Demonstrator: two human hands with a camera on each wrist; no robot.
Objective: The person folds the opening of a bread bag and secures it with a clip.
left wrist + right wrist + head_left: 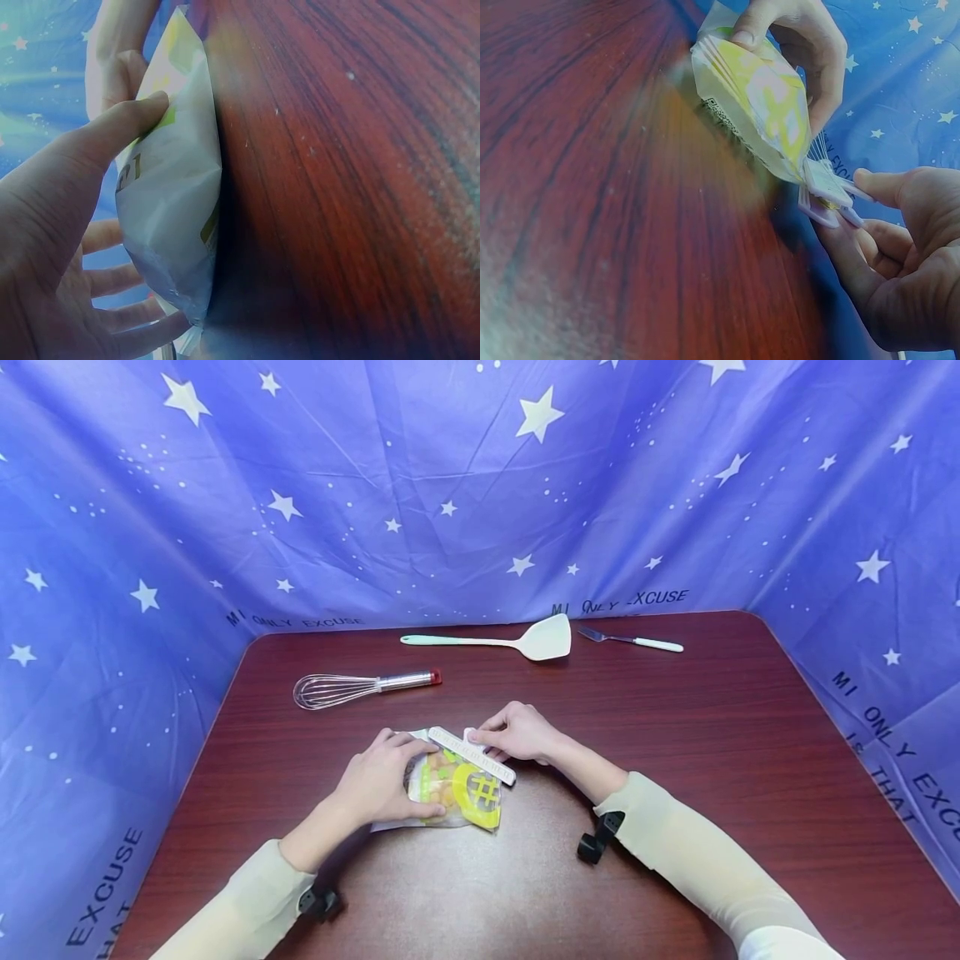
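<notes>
A yellow and green snack bag (457,791) lies on the dark red table (675,735), near its front middle. My left hand (382,781) grips the bag's left side, thumb on its near edge; the left wrist view shows the thumb on the pale bag (176,195). A long white sealing clip (471,755) sits across the bag's top. My right hand (517,732) pinches the clip's far end; in the right wrist view the clip (826,196) sits at the bag's (757,97) mouth between my fingers (874,187).
A wire whisk (360,687) with a red-tipped handle lies behind the bag to the left. A mint-handled spatula (510,642) and a fork (633,641) lie along the back edge. Blue star-printed cloth (480,485) walls the table on three sides.
</notes>
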